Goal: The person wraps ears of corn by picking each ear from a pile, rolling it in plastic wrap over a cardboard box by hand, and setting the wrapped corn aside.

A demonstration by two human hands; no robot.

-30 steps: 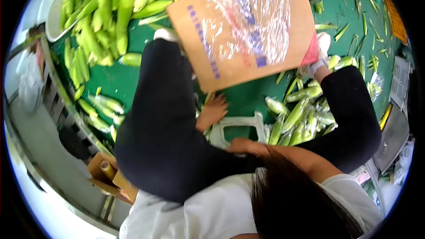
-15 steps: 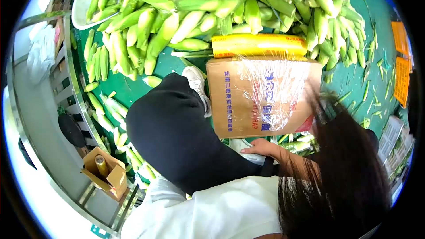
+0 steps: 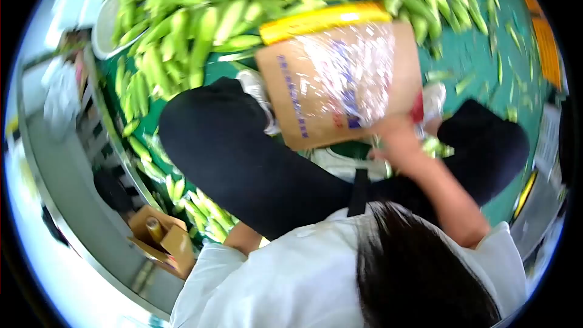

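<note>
Between the shoes [image 3: 258,98], we are watching the film-covered box [image 3: 337,85], our right hand [image 3: 398,141] blurred at its near edge, fingers unreadable, left hand hidden, a hasty brush possibly tearing the film [image 3: 378,64]

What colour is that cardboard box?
The cardboard box is brown, best seen in the head view.

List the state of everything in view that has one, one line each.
Right hand: blurred, at the large box's near edge; grip unclear
Left hand: not visible
Large box: printed side up
Clear film: over that side, creased, shiny
Yellow printed item: lying along the box's far edge
Small box: open
Roll: standing in the small box
Heaped corn: in green husks
</note>
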